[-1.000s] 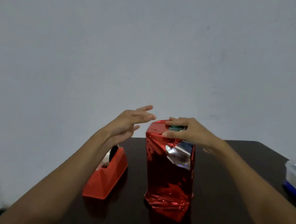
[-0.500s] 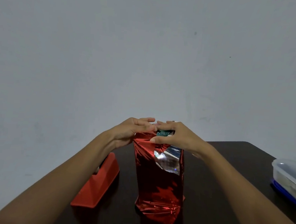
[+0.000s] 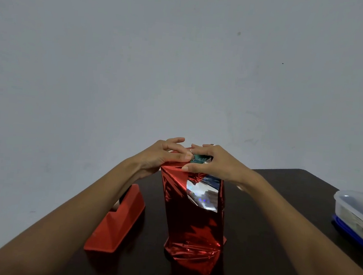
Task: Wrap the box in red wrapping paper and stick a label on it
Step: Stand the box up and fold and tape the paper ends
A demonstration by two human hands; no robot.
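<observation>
A pale grey wall fills the upper view above a dark bench. The box stands upright mid-bench, sheathed in red wrapping paper, with only its green printed top bare between the two hands. A red tape dispenser lies just left of it, and a plastic container sits well apart at the right edge. The right hand grips the box's top, thumb on the front and fingers curled over. The left hand presses the paper's folded flap onto the top, its other fingers lifted and loosely spread.
</observation>
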